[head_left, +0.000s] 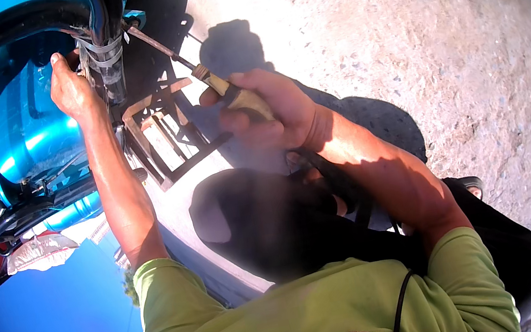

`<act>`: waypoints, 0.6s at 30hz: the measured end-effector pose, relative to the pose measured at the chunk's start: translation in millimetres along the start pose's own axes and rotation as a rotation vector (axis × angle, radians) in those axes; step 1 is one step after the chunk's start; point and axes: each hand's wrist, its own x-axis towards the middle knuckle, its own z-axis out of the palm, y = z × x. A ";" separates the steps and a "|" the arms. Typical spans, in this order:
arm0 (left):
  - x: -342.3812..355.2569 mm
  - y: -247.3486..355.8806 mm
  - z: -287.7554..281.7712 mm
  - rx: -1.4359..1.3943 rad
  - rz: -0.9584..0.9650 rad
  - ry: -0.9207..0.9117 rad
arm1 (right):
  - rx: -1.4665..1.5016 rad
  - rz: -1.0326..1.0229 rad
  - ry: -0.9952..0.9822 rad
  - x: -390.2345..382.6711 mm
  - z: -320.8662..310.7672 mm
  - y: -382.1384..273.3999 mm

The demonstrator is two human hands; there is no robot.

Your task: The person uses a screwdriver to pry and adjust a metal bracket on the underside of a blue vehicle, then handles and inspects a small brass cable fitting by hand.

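Note:
My right hand point(264, 108) is wrapped around the pale handle of a wooden-handled tool point(246, 101) with a dark band and a long thin metal shaft. The shaft slants up and left, its tip close to a black tube point(107, 31) of a blue vehicle; I cannot tell whether they touch. Grey strips are bound around that tube. My left hand point(71, 88) is raised beside the tube's lower end, thumb upward and fingers curled. What its fingers grip is mostly hidden behind the hand.
A blue rounded tank-like part point(31, 112) sits left of my left hand within the vehicle's black frame. Below the tool stands a small brown slatted rack point(168, 136) on the ground. Rough concrete point(468, 53) spreads to the right. My bent knee point(239, 218) is close beneath my right hand.

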 end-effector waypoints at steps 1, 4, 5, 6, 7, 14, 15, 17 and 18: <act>-1.1 1.2 1.3 -0.007 -0.012 0.005 | 0.016 0.006 -0.016 -0.1 -1.5 -1.5; -2.8 2.8 3.7 -0.029 -0.023 0.011 | 0.081 0.048 -0.001 -0.2 1.8 -8.9; -1.5 0.4 1.4 -0.038 -0.010 0.006 | 0.106 0.068 0.015 0.0 3.7 -11.0; -1.1 -0.7 0.1 -0.046 0.003 0.002 | 0.128 0.074 -0.015 0.9 2.4 -11.7; -1.4 -0.5 1.0 -0.043 0.003 0.004 | 0.151 0.076 -0.044 2.3 -0.5 -11.9; -3.1 1.1 2.6 -0.043 -0.003 0.025 | 0.074 0.047 -0.079 5.6 -9.2 -12.3; -3.4 2.1 2.6 -0.044 -0.010 0.033 | 0.014 0.045 -0.032 4.3 -7.5 -14.5; -3.7 1.6 4.8 -0.064 -0.011 0.027 | -0.110 0.033 0.066 0.2 -4.0 -19.9; -3.9 0.9 5.9 -0.074 -0.011 0.024 | -0.130 0.024 0.080 -0.7 -2.6 -20.7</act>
